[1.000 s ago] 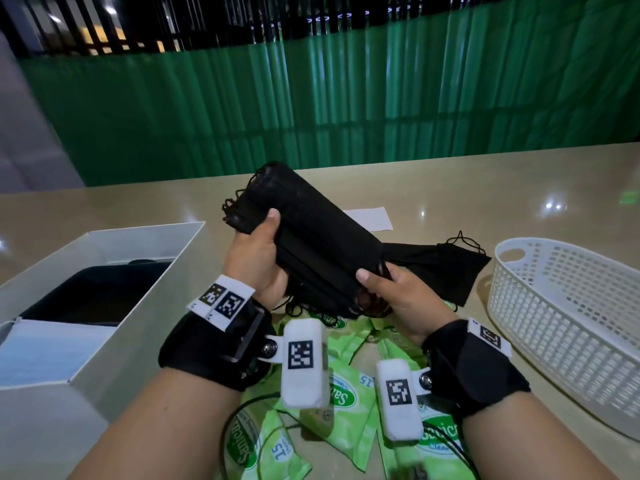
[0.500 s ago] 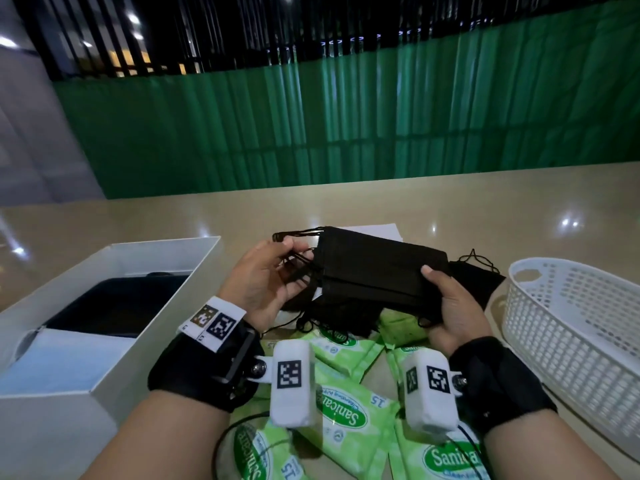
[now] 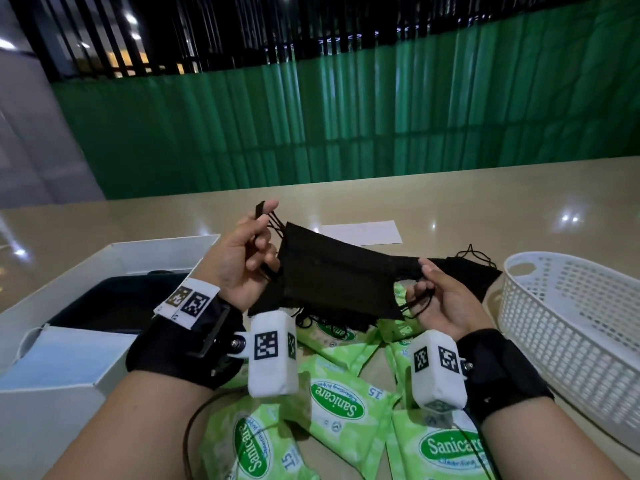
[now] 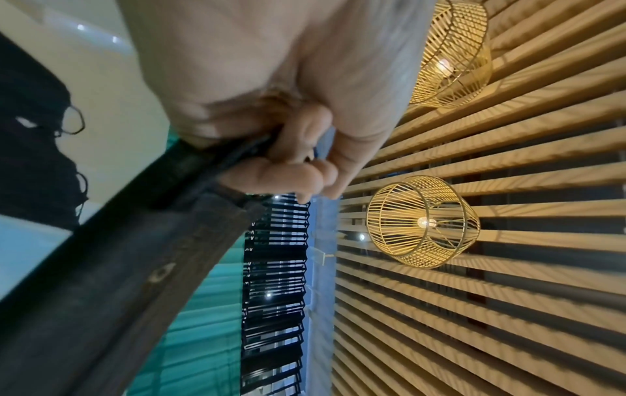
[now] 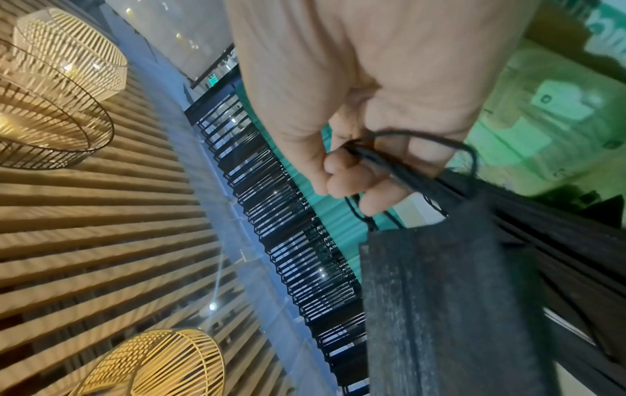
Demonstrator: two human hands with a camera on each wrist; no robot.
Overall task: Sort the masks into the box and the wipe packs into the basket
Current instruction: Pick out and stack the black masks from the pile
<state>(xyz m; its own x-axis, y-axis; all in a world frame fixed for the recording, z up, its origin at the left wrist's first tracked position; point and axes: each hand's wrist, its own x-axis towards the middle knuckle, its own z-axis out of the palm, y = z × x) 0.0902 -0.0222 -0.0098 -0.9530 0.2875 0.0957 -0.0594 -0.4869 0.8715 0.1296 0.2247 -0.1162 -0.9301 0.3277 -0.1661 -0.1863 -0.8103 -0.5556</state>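
A stack of black masks (image 3: 337, 278) hangs in the air between my two hands, above the table. My left hand (image 3: 242, 258) pinches the ear loops at the stack's left end (image 4: 217, 163). At the right end my right hand (image 3: 440, 299) curls round the loops (image 5: 383, 163). More black masks (image 3: 467, 271) lie on the table behind. Green wipe packs (image 3: 339, 400) lie scattered below my wrists. The white box (image 3: 114, 251) with black masks inside stands at the left. At the right stands the white basket (image 3: 568, 306), with nothing seen in it.
A white sheet of paper (image 3: 363, 232) lies on the beige table (image 3: 519, 202) behind the masks. A green corrugated wall runs along the table's far side. The box's open flap (image 3: 55, 358) sticks out toward me at the left.
Both hands slid from gripping the mask stack's body out to its ear loops. The stack now hangs stretched between them, a little higher and flatter.
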